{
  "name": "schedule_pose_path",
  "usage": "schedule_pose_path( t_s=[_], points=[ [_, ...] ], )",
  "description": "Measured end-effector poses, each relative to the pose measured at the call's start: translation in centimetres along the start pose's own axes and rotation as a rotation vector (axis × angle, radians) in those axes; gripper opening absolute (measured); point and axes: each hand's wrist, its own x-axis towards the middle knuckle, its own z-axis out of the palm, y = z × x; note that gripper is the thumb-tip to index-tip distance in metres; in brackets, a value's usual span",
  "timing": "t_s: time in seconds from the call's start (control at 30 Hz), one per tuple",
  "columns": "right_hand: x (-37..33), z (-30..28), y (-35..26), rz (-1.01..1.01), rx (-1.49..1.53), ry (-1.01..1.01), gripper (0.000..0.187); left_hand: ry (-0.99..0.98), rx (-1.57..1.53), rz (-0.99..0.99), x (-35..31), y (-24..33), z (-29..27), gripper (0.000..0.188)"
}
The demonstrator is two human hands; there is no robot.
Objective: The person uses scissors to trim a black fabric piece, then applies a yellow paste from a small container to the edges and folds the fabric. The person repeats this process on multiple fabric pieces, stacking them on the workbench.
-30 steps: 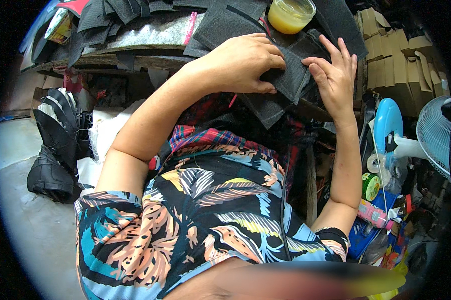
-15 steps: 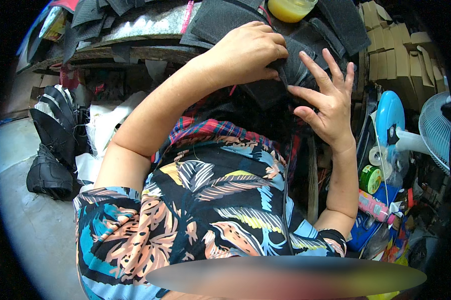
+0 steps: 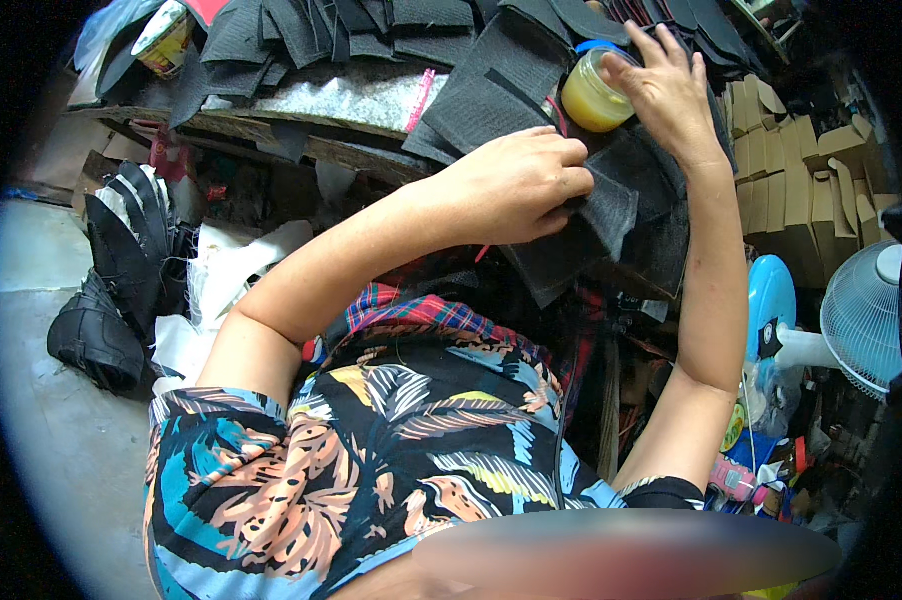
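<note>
My left hand [image 3: 531, 185] is closed, with its fingers pinched on a black fabric piece [image 3: 611, 208] above my lap. The piece's free end reaches out to the right of the fingers. Farther forward, my right hand [image 3: 671, 100] is open, fingers spread, over the right side of a clear jar [image 3: 589, 100] of yellow stuff with a blue rim. Its thumb overlaps the jar; I cannot tell if it touches. Flat black pieces [image 3: 481, 90] lie left of the jar on the worktable.
More black pieces [image 3: 341, 30] line the back of the table [image 3: 356, 105]. Folded cardboard [image 3: 801, 180] is stacked at the right, above a white fan [image 3: 866, 320] and a blue round thing [image 3: 771, 295]. Black shoes [image 3: 96, 340] and white cloth [image 3: 236, 265] are at the left.
My right hand has left the black fabric piece and reached forward to the jar. My left hand keeps its pinch. The view has shifted, showing more of the table.
</note>
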Motion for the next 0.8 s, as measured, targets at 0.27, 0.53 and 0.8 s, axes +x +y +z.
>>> schedule_pose_path(
  t_s=[0.27,0.53,0.8],
  points=[
    [-1.9,-5.2,1.8,0.111,0.341,0.341,0.075,0.576,0.38,-0.04,1.0,-0.9,-6.4,0.02],
    [-6.7,-9.6,-1.5,0.203,0.541,0.382,0.061,0.808,-0.405,-0.322,1.2,0.3,-9.1,0.026],
    [-7.0,-10.9,-9.8,0.074,0.882,0.297,0.123,0.578,-0.768,-0.411,2.3,1.8,-2.3,0.043]
  ],
)
